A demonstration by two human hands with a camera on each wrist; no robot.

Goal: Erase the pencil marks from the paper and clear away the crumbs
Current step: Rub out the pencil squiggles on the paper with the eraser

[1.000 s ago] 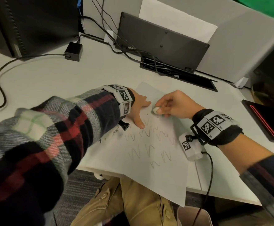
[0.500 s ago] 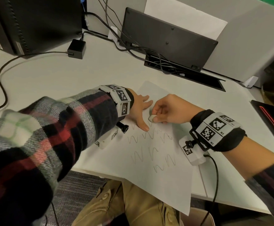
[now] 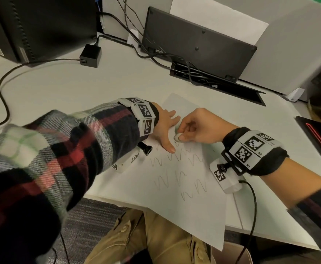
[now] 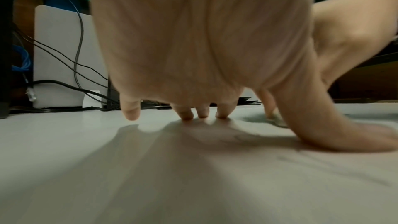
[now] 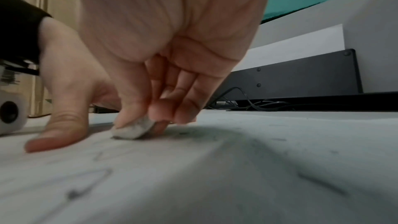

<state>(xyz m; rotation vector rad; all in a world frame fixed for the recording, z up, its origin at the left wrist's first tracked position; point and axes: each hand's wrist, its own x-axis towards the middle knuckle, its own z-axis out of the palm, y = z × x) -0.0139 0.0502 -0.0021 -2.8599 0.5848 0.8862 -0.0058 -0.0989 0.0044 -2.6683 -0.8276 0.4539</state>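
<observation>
My right hand (image 3: 197, 128) pinches the eraser (image 5: 133, 128) against the paper (image 3: 184, 187), just right of my left hand (image 3: 165, 128), which lies spread flat on the sheet. Pencil marks (image 3: 176, 180) lie nearer me; cables (image 3: 174, 60) lie well beyond.

One sheet of paper (image 3: 184, 187) lies on one desk (image 3: 60, 88). One eraser (image 3: 176, 137) shows. Two hands are in view, a left hand (image 3: 164, 128) and a right hand (image 3: 199, 126), each with one wrist band. About eight pencil squiggles (image 3: 176, 178) show, though some are faint. One black adapter (image 3: 90, 55) sits farther back.
</observation>
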